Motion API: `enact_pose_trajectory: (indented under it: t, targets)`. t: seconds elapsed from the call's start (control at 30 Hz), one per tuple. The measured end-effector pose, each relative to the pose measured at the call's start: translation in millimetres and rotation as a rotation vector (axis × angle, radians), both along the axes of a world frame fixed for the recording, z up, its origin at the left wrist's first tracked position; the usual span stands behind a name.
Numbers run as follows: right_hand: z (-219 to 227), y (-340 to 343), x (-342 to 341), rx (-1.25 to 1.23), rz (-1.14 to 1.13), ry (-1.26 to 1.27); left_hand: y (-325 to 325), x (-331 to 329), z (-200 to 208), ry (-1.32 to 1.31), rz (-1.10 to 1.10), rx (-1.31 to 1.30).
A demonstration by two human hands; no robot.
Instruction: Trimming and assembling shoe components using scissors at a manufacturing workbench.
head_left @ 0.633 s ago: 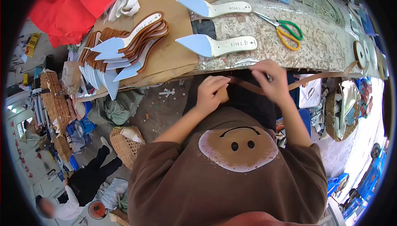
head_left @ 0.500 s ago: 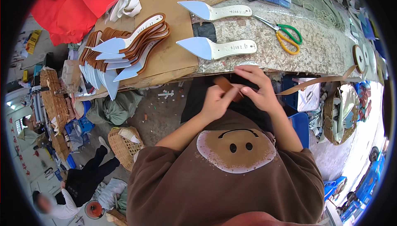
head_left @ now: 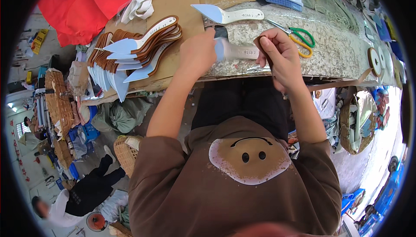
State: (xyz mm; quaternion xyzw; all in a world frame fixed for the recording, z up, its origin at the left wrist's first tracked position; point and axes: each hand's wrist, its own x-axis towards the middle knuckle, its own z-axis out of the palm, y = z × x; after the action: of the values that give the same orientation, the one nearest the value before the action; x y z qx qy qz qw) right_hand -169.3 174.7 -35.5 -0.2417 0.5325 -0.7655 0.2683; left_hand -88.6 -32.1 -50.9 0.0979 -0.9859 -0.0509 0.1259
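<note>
Both hands have been raised from the lap to the worktable edge (head_left: 329, 74). The left hand (head_left: 197, 53) is now closed over the pale shoe-shaped pattern piece (head_left: 236, 51) lying just inside that edge, while a brown strip (head_left: 262, 50) is pinched in the right hand (head_left: 279, 55) beside it, so work appears to have shifted to the pattern

Two templates (head_left: 227, 15), one scissors (head_left: 297, 37)

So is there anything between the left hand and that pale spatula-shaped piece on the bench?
Nothing visible. The left hand already rests on the pale spatula-shaped piece, covering its broad end. The right hand holds a small brown strip beside its handle end; the green scissors lie farther right.
</note>
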Motion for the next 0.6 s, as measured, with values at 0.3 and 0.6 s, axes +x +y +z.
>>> enact_pose_trajectory:
  t: [0.3, 0.6]
  targets:
    - [8, -44, -43, 0.449, 0.283, 0.245, 16, 15, -41, 0.312, -0.146, 0.184]
    - [-21, -59, -80, 0.473, 0.406, 0.429, 25, 2, -44, 0.333, 0.055, 0.448]
